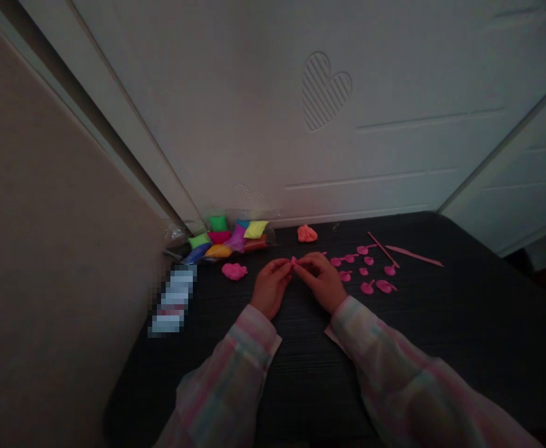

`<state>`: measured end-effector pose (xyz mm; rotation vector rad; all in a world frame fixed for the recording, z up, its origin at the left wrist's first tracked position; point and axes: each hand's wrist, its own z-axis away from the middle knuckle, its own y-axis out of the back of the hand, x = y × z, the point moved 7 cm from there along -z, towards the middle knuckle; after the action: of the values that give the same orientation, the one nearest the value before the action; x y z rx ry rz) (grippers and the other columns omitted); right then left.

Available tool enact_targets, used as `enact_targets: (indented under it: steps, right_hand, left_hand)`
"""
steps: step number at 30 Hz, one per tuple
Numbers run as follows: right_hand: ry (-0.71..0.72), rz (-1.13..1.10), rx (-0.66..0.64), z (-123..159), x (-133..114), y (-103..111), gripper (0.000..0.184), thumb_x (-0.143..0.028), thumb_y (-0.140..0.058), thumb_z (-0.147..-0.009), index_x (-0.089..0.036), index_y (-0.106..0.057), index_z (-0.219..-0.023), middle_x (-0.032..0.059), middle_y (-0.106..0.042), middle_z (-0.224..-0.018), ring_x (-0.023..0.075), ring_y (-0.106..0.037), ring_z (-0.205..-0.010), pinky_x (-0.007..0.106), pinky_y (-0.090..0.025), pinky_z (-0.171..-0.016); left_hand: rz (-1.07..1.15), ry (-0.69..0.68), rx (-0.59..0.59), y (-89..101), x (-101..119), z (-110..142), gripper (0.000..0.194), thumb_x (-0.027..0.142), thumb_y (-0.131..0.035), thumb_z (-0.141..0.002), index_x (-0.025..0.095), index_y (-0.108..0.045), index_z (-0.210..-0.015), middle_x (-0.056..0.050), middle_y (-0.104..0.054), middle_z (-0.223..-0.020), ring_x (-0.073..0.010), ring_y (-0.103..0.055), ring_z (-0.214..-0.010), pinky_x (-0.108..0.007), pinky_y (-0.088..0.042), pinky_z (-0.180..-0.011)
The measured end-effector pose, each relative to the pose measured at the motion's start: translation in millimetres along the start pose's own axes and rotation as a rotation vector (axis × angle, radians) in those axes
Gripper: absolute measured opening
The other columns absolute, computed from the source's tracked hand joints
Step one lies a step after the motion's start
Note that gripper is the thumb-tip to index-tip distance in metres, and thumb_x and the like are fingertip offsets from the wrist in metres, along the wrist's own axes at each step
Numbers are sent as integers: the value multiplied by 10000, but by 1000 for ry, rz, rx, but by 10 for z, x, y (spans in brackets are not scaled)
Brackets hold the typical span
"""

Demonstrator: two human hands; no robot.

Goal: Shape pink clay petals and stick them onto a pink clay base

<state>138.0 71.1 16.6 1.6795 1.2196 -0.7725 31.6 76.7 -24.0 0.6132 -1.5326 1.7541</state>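
Between the fingertips of both hands is a small piece of pink modelling clay [294, 262]. My left hand [270, 287] pinches it from the left, and my right hand [323, 280] pinches it from the right; the fingers partly cover it. To the left of my left hand lies a larger pink clay lump [234, 271]. Right of my right hand are several small flattened pink clay pieces [368, 287], some with thin tails. An orange-pink clay lump [307, 234] sits behind my hands near the wall side.
Several coloured clay packets [219, 250] are heaped at the back left. A thin pink stick [383, 250] and a flat pink tool [415, 256] lie at the right on the dark table [301, 386]. A blurred-out item [172, 302] is at the left edge. White panels [254, 112] stand behind.
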Motion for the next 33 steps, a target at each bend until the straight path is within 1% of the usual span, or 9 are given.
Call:
enact_targets:
  steps: [7,13,18,22,25,33]
  right_hand:
    - [44,24,2,-14,-30,9,78,-250,-513,-676,-186,-554,-694,24,-501,-739,120,-466,-669,256,-389,-587]
    - [37,67,-5,-2,-59,8,148,-244,-544,-652,-184,-548,-787,28,-505,-761,112,-452,-622,255,-390,-561]
    - [63,57,-2,1,-93,15,72,-234,-504,-684,-186,-548,-714,21,-512,-721,119,-463,-649,258,-389,-582]
    - [71,64,5,1,-109,27,73,-236,-497,-689,-181,-545,-678,15,-511,-682,118,-462,-634,256,-381,-575]
    - [75,76,0,1,-116,25,84,-247,-492,-691,-184,-542,-669,14,-504,-668,119,-455,-624,258,-380,-570]
    - [65,104,25,15,-113,31,132,-272,-517,-667,-196,-537,-773,15,-502,-690,119,-438,-592,263,-378,-555]
  left_hand:
    - [7,6,10,10,-9,-1,97,101,-592,-582,121,-560,-672,-9,-571,-710,-71,-516,-676,-187,-375,-631]
    - [19,-3,0,-8,7,-4,85,118,-586,-594,121,-567,-677,-13,-576,-708,-71,-517,-676,-187,-378,-639]
    - [13,15,14,5,-9,-1,93,115,-597,-579,116,-577,-671,-16,-580,-716,-72,-517,-674,-187,-383,-633]
    - [9,-2,-9,0,-8,-1,97,119,-592,-589,113,-583,-686,-17,-581,-724,-63,-512,-666,-178,-379,-629]
    - [11,6,-2,-2,-10,-2,95,120,-591,-591,112,-581,-685,-19,-583,-727,-65,-514,-673,-182,-376,-640]
    - [9,-1,12,-3,6,-2,103,126,-599,-580,118,-578,-680,-11,-579,-703,-65,-513,-662,-179,-368,-622]
